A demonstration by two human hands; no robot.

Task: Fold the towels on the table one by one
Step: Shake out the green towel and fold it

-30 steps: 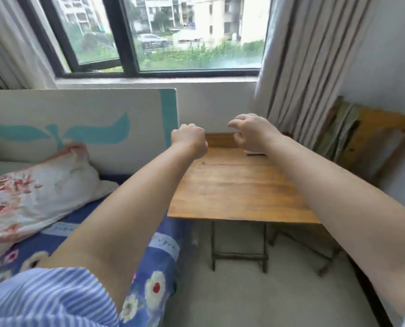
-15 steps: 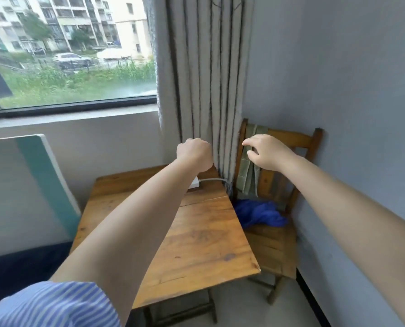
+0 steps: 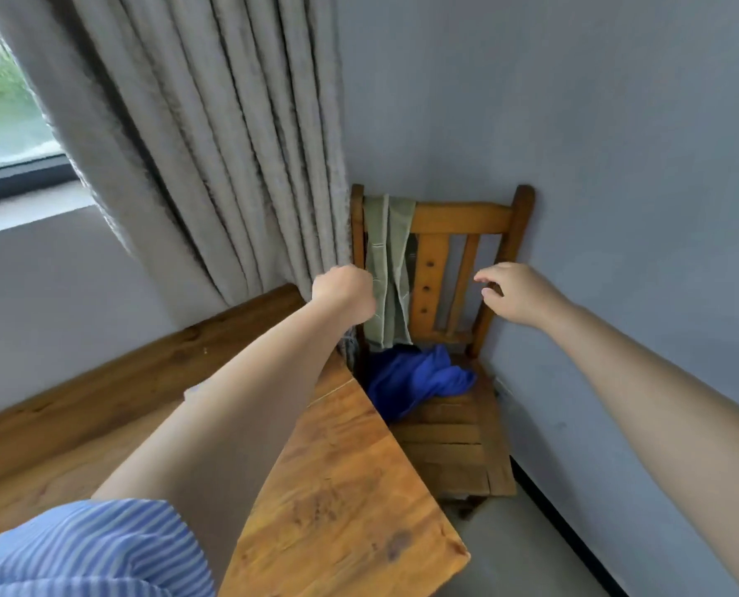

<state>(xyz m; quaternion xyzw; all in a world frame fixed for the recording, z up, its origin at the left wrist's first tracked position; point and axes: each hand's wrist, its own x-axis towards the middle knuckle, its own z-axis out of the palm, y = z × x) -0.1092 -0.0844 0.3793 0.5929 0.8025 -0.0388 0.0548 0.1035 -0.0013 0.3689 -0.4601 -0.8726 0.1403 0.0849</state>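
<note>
A green towel (image 3: 388, 269) hangs over the back of a wooden chair (image 3: 462, 217) in the corner. A crumpled blue towel (image 3: 415, 381) lies on the chair's seat. My left hand (image 3: 344, 293) is curled into a fist just left of the green towel, holding nothing that I can see. My right hand (image 3: 516, 295) hovers in front of the chair back, right of the green towel, fingers loosely bent and empty. The wooden table (image 3: 342, 476) stands left of the chair, under my left arm.
A grey curtain (image 3: 212, 157) hangs behind the table down to its far edge. A window (image 3: 1, 105) is at the far left. A grey wall (image 3: 617, 165) runs close along the chair's right side. A small white object (image 3: 193, 392) lies on the table.
My view has swung right, from the bed and table to the chair in the corner. Both hands now reach toward the chair back with the green towel.
</note>
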